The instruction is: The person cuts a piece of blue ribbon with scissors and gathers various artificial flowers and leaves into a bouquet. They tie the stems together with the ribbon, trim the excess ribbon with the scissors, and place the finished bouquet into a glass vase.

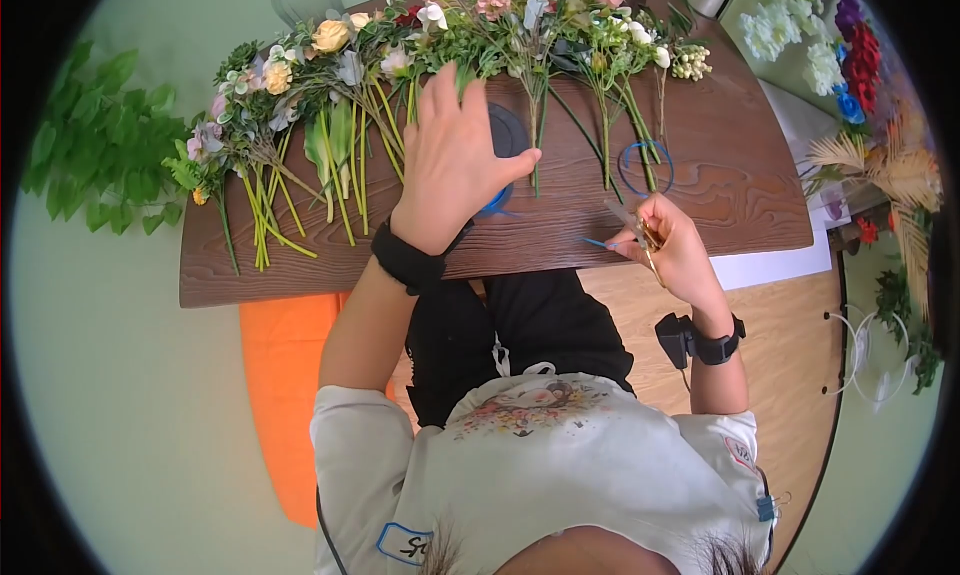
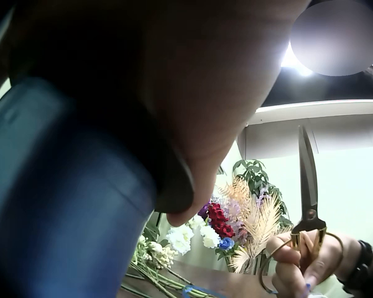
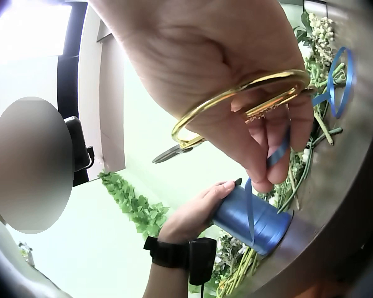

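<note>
My left hand (image 1: 440, 160) holds a spool of blue ribbon (image 3: 255, 217) at its dark-flanged end, the thumb across the flange; part of the spool is hidden behind this hand in the head view. Dark scissor blades show in the left wrist view, pointing up from gold-handled scissors (image 2: 309, 205) that hang on my right hand (image 1: 675, 245). The same hand pinches a strand of blue ribbon (image 3: 278, 152) between thumb and fingers. From the spool, a length of this ribbon rises toward the right fingers in the right wrist view.
Artificial flowers (image 1: 330, 40) lie in a row along the back of the brown wooden table (image 1: 720, 220), stems toward me. A loop of blue ribbon (image 1: 646, 168) circles some stems at the right. Glass vases (image 1: 305, 0) stand behind; leafy garland (image 1: 100, 140) hangs left.
</note>
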The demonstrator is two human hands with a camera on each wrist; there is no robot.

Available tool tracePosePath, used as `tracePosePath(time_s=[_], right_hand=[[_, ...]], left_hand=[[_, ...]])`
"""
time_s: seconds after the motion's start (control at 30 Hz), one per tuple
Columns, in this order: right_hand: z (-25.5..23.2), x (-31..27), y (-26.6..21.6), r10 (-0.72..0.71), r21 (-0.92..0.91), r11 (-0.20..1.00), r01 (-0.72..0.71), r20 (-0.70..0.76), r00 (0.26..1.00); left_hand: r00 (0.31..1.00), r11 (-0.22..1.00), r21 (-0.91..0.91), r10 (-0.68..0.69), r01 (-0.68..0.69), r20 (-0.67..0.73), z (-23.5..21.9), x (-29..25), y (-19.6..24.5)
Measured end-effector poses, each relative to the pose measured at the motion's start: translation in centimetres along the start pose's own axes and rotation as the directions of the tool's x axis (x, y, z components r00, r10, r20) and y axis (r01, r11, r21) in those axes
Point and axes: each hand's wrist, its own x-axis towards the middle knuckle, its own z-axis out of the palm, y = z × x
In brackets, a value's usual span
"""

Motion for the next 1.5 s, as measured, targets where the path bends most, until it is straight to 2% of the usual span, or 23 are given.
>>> tracePosePath(time_s=[0.03,0.07,0.13,0.2,0.27,0.3,0.37,0.43,0.47,0.53,0.57,0.6,0.67,0.73,0.83,0.87,0.93,1.0,1.1,1.17,1.33,1.5], right_hand=[[-0.3,0.1,-0.1,-0.006,-0.066,0.998,0.005,-0.013,1.0],[-0.6,0.2,-0.1,-0.013,-0.133,0.991,0.009,-0.028,1.0],[-1.0,0.3,0.0,-0.026,-0.112,0.994,0.018,-0.064,0.998],[-1.7,0.7,0.5,-0.033,-0.093,0.995,0.024,-0.101,0.994],[-2.0,1.3,0.8,-0.099,-0.176,0.982,0.062,-0.212,0.972],[-2.3,1.2,0.3,-0.12,-0.264,0.963,0.053,-0.245,0.962],[-2.6,1.4,-0.2,-0.109,-0.312,0.95,0.017,-0.278,0.954],[-3.1,1.7,-0.1,-0.099,-0.36,0.933,-0.022,-0.314,0.944],[-3.4,1.9,0.4,-0.101,-0.376,0.926,-0.033,-0.333,0.937],[-3.9,2.3,1.2,-0.105,-0.393,0.918,-0.05,-0.362,0.926],[-4.1,2.4,1.6,-0.126,-0.355,0.935,-0.013,-0.366,0.922],[-4.3,2.5,2.0,-0.147,-0.317,0.948,0.023,-0.373,0.916],[-4.7,2.6,2.8,-0.161,-0.337,0.941,0.022,-0.393,0.905],[-5.1,2.6,3.1,-0.178,-0.356,0.934,0.023,-0.409,0.895],[-5.6,2.5,3.3,-0.177,-0.424,0.905,-0.016,-0.413,0.893],[-5.9,2.4,3.3,-0.178,-0.445,0.895,-0.031,-0.42,0.89],[-6.4,2.3,3.3,-0.178,-0.465,0.884,-0.049,-0.431,0.884],[-6.8,2.1,3.3,-0.155,-0.457,0.887,-0.068,-0.434,0.887],[-7.4,1.5,3.2,-0.127,-0.498,0.861,-0.104,-0.408,0.904],[-8.0,1.1,4.0,-0.127,-0.502,0.859,-0.102,-0.402,0.907],[-9.3,-0.1,4.9,-0.127,-0.503,0.858,-0.104,-0.404,0.906],[-10.6,-0.7,5.0,-0.119,-0.539,0.82,-0.191,-0.487,0.865]], left_hand=[[0.991,0.995,0.003,0.095,-0.095,-0.092,0.3,0.1,-0.1],[0.991,0.995,0.002,0.1,-0.1,-0.093,0.6,0.2,-0.2],[0.976,0.973,-0.071,0.219,-0.218,0.006,1.0,0.2,-0.2],[0.971,0.97,-0.071,0.235,-0.232,0.033,1.4,0.2,-0.1],[0.966,0.966,-0.07,0.253,-0.249,0.056,1.6,0.3,0.0],[0.97,0.967,-0.135,0.226,-0.214,0.084,1.6,0.3,0.1],[0.971,0.962,-0.203,0.209,-0.183,0.117,1.8,0.3,0.3],[0.984,0.969,-0.187,0.173,-0.163,0.036,2.2,0.2,0.3],[0.983,0.967,-0.191,0.18,-0.17,0.037,2.3,0.2,0.3],[0.979,0.97,-0.136,0.198,-0.203,-0.048,2.4,0.3,0.2],[0.963,0.957,-0.109,0.268,-0.269,-0.02,2.1,0.5,0.3],[0.96,0.953,-0.115,0.28,-0.28,-0.022,2.0,0.5,0.3],[0.916,0.921,-0.167,0.376,-0.352,0.142,1.7,0.2,0.4],[0.912,0.923,-0.162,0.374,-0.348,0.167,1.3,0.1,0.5],[0.964,0.98,0.042,0.184,-0.195,0.191,1.2,0.2,0.4],[0.963,0.979,0.038,0.191,-0.202,0.19,1.4,0.2,0.3],[0.989,0.989,0.117,0.074,-0.09,0.131,1.9,0.3,0.2],[0.985,0.987,0.137,0.067,-0.089,0.157,1.8,0.4,0.6],[0.984,0.974,0.169,0.13,-0.15,0.126,1.9,0.6,1.0],[0.968,0.942,0.236,0.211,-0.238,0.134,2.2,0.8,1.0],[0.973,0.948,0.249,0.159,-0.198,0.167,2.2,0.9,1.0],[0.98,0.957,0.255,0.092,-0.136,0.177,1.8,0.9,0.9]])
